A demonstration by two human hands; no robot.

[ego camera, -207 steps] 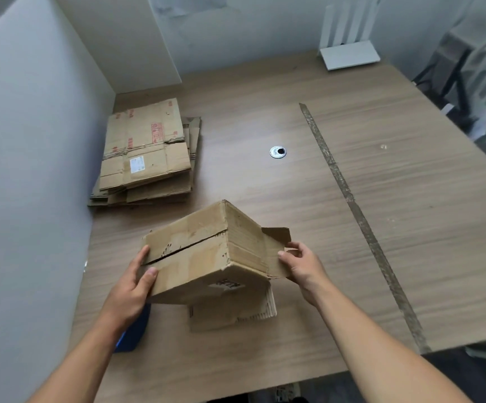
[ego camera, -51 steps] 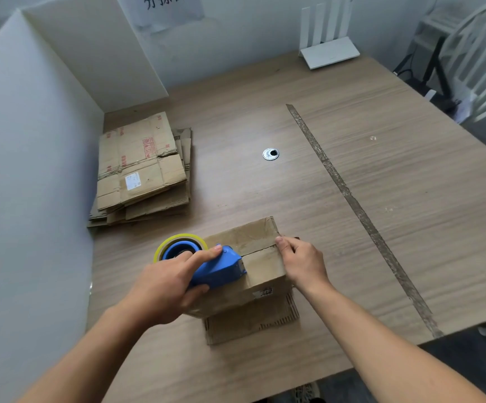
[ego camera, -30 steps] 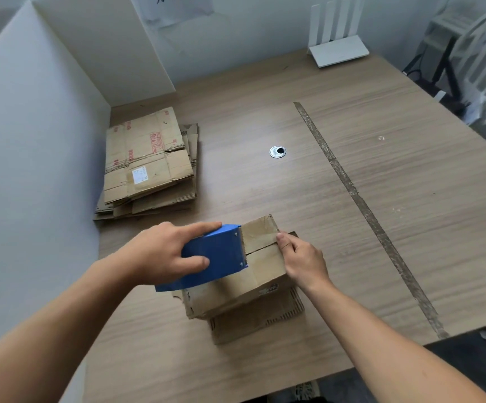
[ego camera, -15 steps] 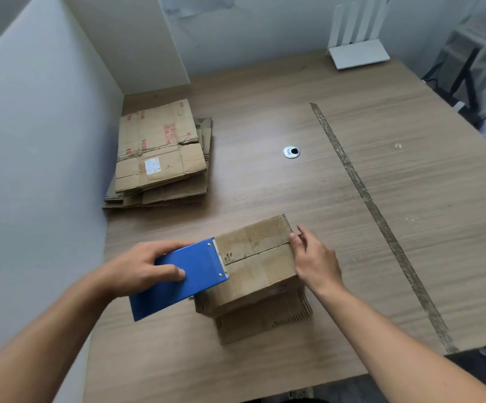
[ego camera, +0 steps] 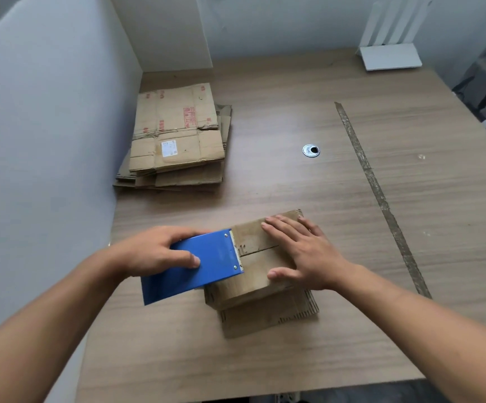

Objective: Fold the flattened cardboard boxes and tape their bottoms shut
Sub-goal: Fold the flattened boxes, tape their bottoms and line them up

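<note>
**Head view: sole view**

1. Folded box (ego camera: 247,238): stands flaps-up on the table (ego camera: 294,187), at 6 o'clock of frame centre, near the front edge. The lower flaps are splayed out beneath it on the near side. The seam (ego camera: 260,250) between the two closed flaps runs from 9 to 3 o'clock.
2. Tape dispenser (ego camera: 204,264): blue, with its toothed end lying on the box's 9 o'clock edge, right over the seam. The tape itself cannot be made out.
3. Left hand (ego camera: 154,253): grasps the dispenser, thumb on the near face and fingers wrapped over the far side.
4. Right hand (ego camera: 303,254): laid flat with fingers extended, pressing the flaps down on the 3 o'clock half of the box. It holds nothing.
5. Stack of flattened boxes (ego camera: 177,138): at 11 o'clock of the folded box and well apart from it, against the partition (ego camera: 47,141). These are still to be folded.
6. Grommet (ego camera: 311,150), at 1 o'clock of the box.
7. Old tape strip (ego camera: 377,187), running away along the table at 2 o'clock.

**Handling note (judgement):** this is the end of a taping pass.
- Keep the right palm's weight on both flaps so the seam stays closed and level.
- Tip the teeth down over the 9 o'clock edge and carry the tape a little way down the side wall.
- Tear with a sharp twist rather than a pull, which could drag the light box off its spot.
- Rub the strip flat afterwards.
</note>
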